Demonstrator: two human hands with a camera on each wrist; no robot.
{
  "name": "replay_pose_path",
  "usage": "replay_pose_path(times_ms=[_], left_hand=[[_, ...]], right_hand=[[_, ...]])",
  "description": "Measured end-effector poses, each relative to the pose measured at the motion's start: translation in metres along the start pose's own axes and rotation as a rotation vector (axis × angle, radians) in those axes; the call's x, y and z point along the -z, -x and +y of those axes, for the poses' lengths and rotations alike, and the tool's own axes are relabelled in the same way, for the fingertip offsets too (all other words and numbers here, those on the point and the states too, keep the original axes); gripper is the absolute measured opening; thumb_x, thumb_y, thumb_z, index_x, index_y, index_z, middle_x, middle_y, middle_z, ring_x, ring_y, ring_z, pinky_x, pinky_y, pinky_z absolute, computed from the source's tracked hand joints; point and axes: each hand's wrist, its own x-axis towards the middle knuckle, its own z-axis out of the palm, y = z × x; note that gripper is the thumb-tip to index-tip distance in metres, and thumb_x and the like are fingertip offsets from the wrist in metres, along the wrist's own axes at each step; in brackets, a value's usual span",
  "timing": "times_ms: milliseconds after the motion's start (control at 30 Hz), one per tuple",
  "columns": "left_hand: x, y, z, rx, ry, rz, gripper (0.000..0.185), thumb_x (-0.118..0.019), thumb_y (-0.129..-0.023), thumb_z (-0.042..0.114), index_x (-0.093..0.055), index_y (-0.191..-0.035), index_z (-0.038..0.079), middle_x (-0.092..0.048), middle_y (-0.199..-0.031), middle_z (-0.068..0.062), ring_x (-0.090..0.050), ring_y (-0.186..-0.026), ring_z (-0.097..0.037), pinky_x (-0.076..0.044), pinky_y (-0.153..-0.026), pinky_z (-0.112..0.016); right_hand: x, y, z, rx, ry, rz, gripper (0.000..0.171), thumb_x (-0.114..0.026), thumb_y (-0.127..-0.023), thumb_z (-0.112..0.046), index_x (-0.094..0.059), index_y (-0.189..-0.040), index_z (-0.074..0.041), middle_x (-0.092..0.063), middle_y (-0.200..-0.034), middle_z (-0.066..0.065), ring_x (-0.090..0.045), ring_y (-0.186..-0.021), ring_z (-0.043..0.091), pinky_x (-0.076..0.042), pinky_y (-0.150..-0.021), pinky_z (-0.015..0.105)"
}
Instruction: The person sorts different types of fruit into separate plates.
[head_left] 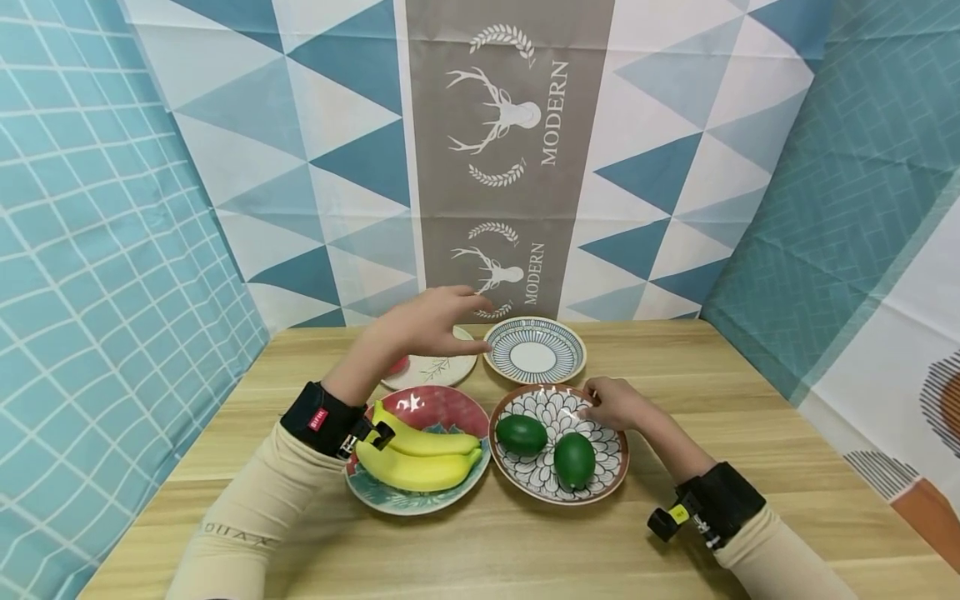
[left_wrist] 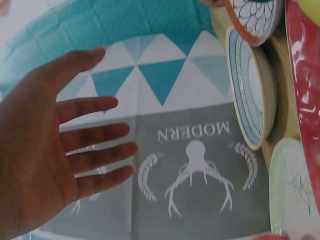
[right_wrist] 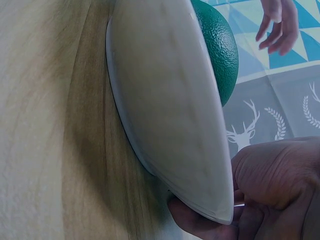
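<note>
My right hand [head_left: 618, 404] grips the far right rim of a white petal-patterned plate [head_left: 536, 475] with a brown edge. In the right wrist view, fingers curl beneath that plate's rim [right_wrist: 220, 150]. Two oval green fruits [head_left: 522, 435] lie in it, their skin pebbled up close. My left hand [head_left: 427, 321] hovers above the back plates, fingers spread and holding nothing; the left wrist view shows its bare palm [left_wrist: 35, 155]. Below the left forearm, yellow bananas [head_left: 420, 471] lie on a red and green plate [head_left: 442, 400].
Behind stands a blue-and-white striped plate [head_left: 534, 354]. To its left is a pale plate [head_left: 442, 371] with a leaf sprig and a red item [head_left: 399, 365], partly hidden by the left arm. A patterned cloth [head_left: 510, 192] hangs along the back edge of the wooden table [head_left: 480, 558].
</note>
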Motion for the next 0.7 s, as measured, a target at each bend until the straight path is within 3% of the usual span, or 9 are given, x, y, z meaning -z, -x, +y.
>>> replay_pose_path(times_ms=[133, 400, 567, 700], left_hand=[[-0.001, 0.006, -0.014, 0.072, -0.041, 0.014, 0.064, -0.077, -0.094, 0.046, -0.063, -0.144, 0.009, -0.064, -0.134, -0.015, -0.065, -0.116, -0.031, -0.055, -0.100, -0.047], [-0.016, 0.015, -0.048, 0.162, -0.050, 0.002, 0.064, -0.076, -0.095, 0.044, -0.062, -0.144, 0.006, -0.062, -0.141, -0.020, -0.063, -0.124, -0.037, -0.051, -0.105, -0.051], [-0.024, 0.022, -0.070, 0.286, -0.065, -0.012, 0.063, -0.078, -0.094, 0.045, -0.063, -0.142, 0.006, -0.063, -0.133, -0.020, -0.064, -0.113, -0.035, -0.053, -0.100, -0.051], [-0.030, 0.029, -0.087, 0.361, -0.032, -0.019, 0.064, -0.078, -0.093, 0.045, -0.063, -0.141, 0.005, -0.061, -0.137, -0.021, -0.060, -0.123, -0.038, -0.051, -0.105, -0.054]], right_hand=[[0.001, -0.001, 0.001, 0.000, 0.004, -0.007, 0.021, -0.078, -0.096, -0.016, -0.062, -0.094, -0.004, -0.059, -0.081, 0.006, -0.057, -0.077, 0.022, -0.049, -0.067, 0.034], [0.000, -0.001, 0.001, -0.004, 0.000, -0.012, 0.021, -0.079, -0.095, -0.017, -0.062, -0.094, -0.004, -0.060, -0.082, 0.006, -0.057, -0.078, 0.022, -0.050, -0.068, 0.035], [0.001, -0.001, 0.001, 0.006, 0.004, -0.005, 0.021, -0.078, -0.095, -0.017, -0.062, -0.095, -0.003, -0.060, -0.083, 0.007, -0.057, -0.079, 0.022, -0.050, -0.068, 0.035], [0.001, -0.001, 0.000, 0.002, 0.005, -0.006, 0.021, -0.078, -0.096, -0.017, -0.062, -0.096, -0.004, -0.060, -0.083, 0.007, -0.058, -0.079, 0.022, -0.050, -0.068, 0.035]])
